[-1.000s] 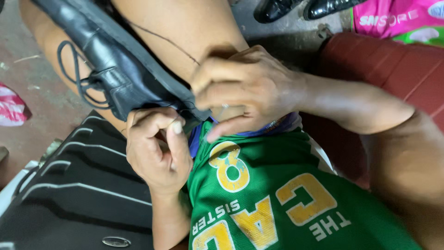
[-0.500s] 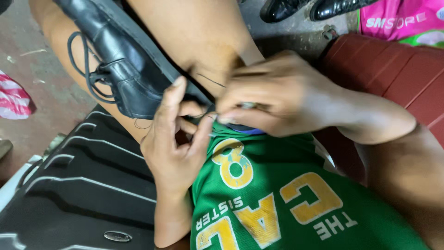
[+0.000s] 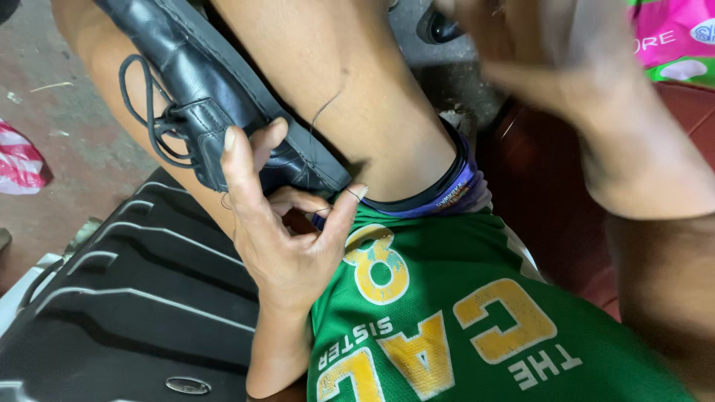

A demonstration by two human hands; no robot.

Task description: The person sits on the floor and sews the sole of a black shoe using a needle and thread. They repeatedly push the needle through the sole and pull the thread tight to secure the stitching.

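1. nearest the cam: green jersey [image 3: 462, 327] w/ yellow print covers the person's torso at bottom right; a purple-and-black waistband [image 3: 447, 195] shows at its upper edge.
2. bottom left, beside the jersey: a black ribbed plastic case [image 3: 126, 298], glossy, w/ a small oval badge near the lower edge.
3. left hand [image 3: 287, 238] sits between case and jersey, palm facing up toward the cam. fingers apart: index stretched up along the shoe's side, thumb pointing right w/ its tip at the waistband, other fingers curled under the shoe's heel end.
4. black leather shoe [image 3: 201, 97] lies on its side across the bare thighs, sole edge toward the right, running from upper left down to the left hand. its black laces [image 3: 149, 119] hang loose in loops on the left side.
5. a thin dark thread [image 3: 328, 112] runs over the bare thigh [image 3: 335, 82] from near the shoe's sole edge upward.
6. right hand [image 3: 536, 52] is raised at upper right, well apart from the shoe, motion-blurred; can't tell if its fingers are pinched or what they hold.
7. farther off: dark red seat surface [image 3: 544, 171] under the right arm, pink-and-green bag [image 3: 674, 45] in the top right corner, concrete floor [image 3: 67, 141] at left w/ a red-and-white striped scrap [image 3: 18, 160].
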